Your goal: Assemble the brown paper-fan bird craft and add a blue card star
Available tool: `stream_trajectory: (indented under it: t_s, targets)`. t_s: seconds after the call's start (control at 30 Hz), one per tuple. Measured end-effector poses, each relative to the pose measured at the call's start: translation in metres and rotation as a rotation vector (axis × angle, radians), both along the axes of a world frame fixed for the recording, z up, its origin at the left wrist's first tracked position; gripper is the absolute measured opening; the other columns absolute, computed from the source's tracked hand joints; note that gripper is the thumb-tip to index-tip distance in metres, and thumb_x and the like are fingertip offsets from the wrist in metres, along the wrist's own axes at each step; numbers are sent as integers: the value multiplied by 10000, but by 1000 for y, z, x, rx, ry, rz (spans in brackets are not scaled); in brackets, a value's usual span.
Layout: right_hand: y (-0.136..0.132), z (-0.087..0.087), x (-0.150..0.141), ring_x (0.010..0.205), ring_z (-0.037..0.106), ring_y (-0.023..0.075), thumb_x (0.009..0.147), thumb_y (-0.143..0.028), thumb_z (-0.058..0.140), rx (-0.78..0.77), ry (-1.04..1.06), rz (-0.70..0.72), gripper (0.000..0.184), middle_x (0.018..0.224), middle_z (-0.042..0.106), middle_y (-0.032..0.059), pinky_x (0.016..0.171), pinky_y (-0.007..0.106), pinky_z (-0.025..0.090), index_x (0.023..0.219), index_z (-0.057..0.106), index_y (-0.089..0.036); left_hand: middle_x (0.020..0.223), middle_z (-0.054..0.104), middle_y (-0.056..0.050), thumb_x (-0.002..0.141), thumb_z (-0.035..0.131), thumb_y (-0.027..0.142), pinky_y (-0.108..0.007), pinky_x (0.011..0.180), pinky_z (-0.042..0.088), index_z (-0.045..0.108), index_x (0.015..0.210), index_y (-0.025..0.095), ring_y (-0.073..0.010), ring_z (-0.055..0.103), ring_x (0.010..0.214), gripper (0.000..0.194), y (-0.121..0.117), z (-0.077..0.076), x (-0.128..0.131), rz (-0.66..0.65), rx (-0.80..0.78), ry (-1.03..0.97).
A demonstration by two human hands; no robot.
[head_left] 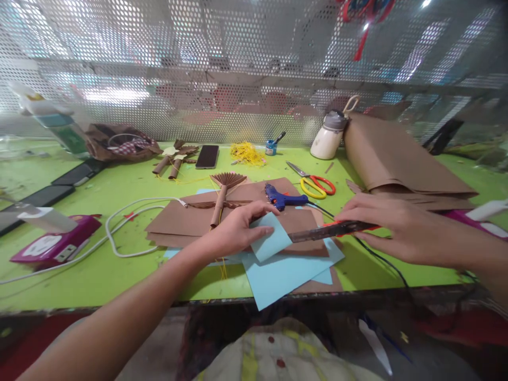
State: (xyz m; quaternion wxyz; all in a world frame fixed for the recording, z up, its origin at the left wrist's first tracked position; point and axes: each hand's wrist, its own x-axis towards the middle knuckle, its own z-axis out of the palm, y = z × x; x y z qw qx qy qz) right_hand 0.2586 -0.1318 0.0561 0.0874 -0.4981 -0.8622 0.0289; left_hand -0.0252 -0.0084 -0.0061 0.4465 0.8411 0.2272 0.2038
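Fingers (260,208) of our left hand (234,227) pinch a small blue card (273,240), the thumb lying across its near face. We hold it tilted above a larger blue sheet (288,278), whose near corner juts past the edge of the green table (130,286). Our right hand (381,227) is closed around a dark tool (317,233) with red on its handle; whether it is a knife or a pair of shears, we cannot tell. Its tip meets the card's right edge in our view, though we cannot tell whether it cuts.

Brown paper (170,223) lies beneath, with a glue gun (288,200) on it just beyond our left fingertips and a pleated fan (223,194) left of that. Farther back we see scissors (308,176), a blue jar (271,148), yellow string (246,153) and a phone (207,157). At right, a pale bottle (327,140) stands beside a brown stack (400,153); at left, a white cable (123,256) loops near a purple power strip (55,243).
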Motion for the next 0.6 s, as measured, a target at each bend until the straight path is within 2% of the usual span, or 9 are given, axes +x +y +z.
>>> stream_trajectory:
  t_s: [0.23, 0.4, 0.6]
  targets:
    - [13, -37, 1, 867, 597, 200, 800, -182, 557, -128, 123, 20, 285, 934, 630, 56, 748, 302, 481, 1074, 624, -225, 1012, 636, -30, 783, 578, 214, -293, 813, 458, 541, 1191, 207, -170, 591, 903, 410, -2, -1, 11, 27, 130, 162]
    - [22, -59, 4, 862, 586, 201, 817, -268, 588, -111, 194, 25, 252, 918, 626, 61, 743, 306, 474, 1058, 645, -222, 1153, 626, -18, 782, 564, 154, -293, 899, 428, 576, 1143, 222, -178, 579, 1025, 367, 4, -4, 22, -39, 245, 167]
    - [22, -76, 14, 845, 580, 204, 858, -329, 545, -54, 190, -20, 273, 920, 608, 79, 742, 321, 466, 1086, 642, -215, 1028, 677, -59, 799, 545, 151, -281, 760, 467, 618, 1096, 197, -193, 622, 890, 309, 9, -9, 37, -73, 404, 266]
